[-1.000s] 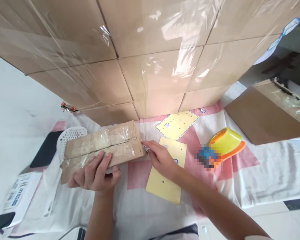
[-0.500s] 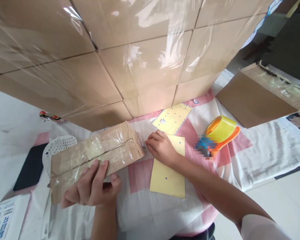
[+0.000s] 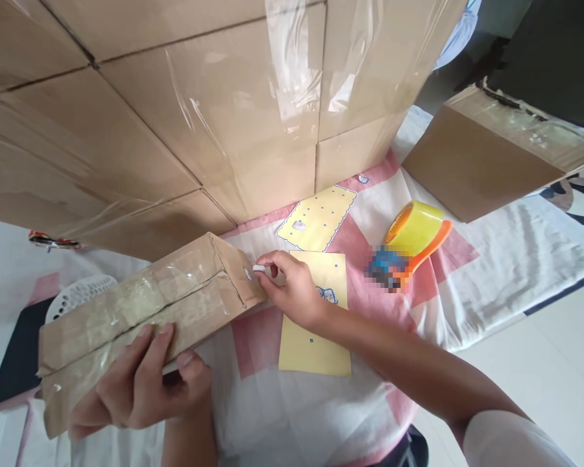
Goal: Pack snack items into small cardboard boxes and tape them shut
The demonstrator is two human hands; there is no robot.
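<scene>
Head view, contents as we find them. Item one: a long, narrow cardboard box [image 3: 126, 301], its brown face creased and glossed over with clear tape along a straight seam; we see it slanting across the left half, in front of the stacked cartons. A small white label [image 3: 247, 273] is on its short end. Our left hand [image 3: 143, 383] lays bent fingertips on the taped face, thumb apart from the fingers at the near edge; whether it clamps the box, we cannot tell. Our right hand [image 3: 267, 267] has thumb and forefinger pinched together on a small white piece [image 3: 259, 268], just beside that short end.

Item two: a smooth yellow sheet [image 3: 316, 360], oblong, partly beneath our right wrist. Item three: a second yellow card [image 3: 321, 217], scallop-edged and dotted in blue. Item four: a round, glossy yellow tape roll [image 3: 423, 227] in an orange holder (its front end blurred into squares).

Setting: a rumpled pink-and-white cloth [image 3: 306, 415] underneath; large flat-sided cartons [image 3: 243, 143] behind, wrapped in shiny film; another brown carton [image 3: 481, 168] at the right; at the left, a white perforated object [image 3: 85, 290], rounded, beside a flat dark slab [image 3: 22, 350].
</scene>
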